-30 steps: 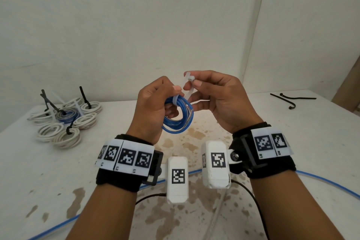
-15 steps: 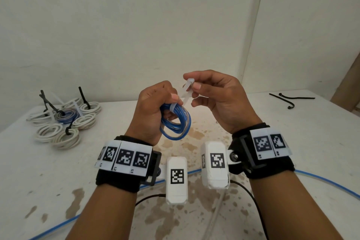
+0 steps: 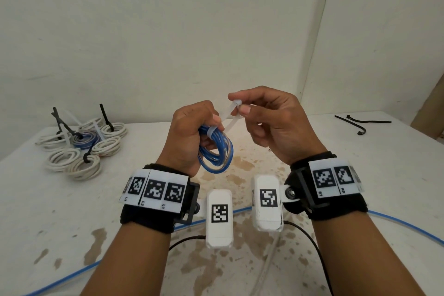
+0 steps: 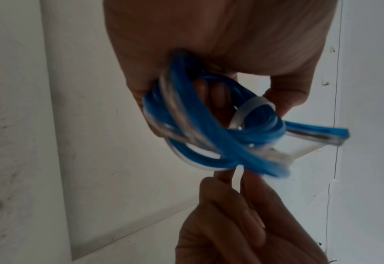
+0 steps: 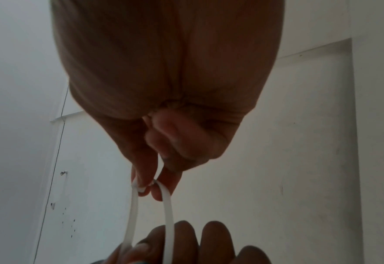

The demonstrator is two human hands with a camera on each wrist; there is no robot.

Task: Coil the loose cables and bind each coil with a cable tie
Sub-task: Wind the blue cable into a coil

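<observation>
My left hand (image 3: 192,132) grips a small blue cable coil (image 3: 217,154) held up above the table (image 3: 60,211). A translucent white cable tie (image 3: 228,120) loops round the coil's top strands. My right hand (image 3: 242,107) pinches the tie's head and its tail end together between thumb and forefinger, just right of the left hand. In the left wrist view the blue cable coil (image 4: 200,125) hangs from my curled fingers with the cable tie (image 4: 247,109) wrapped over it. The right wrist view shows both legs of the cable tie (image 5: 150,205) running down from my pinching fingertips (image 5: 145,185).
Several bound coils (image 3: 81,149), white and one blue, lie at the table's back left. Two black cable ties (image 3: 358,124) lie at the back right. A loose blue cable (image 3: 403,223) runs across the table under my forearms, next to a black wire (image 3: 310,238).
My right hand has drawn the tie's head up and to the right, away from the left hand. The coil has dropped slightly in the left hand's grip.
</observation>
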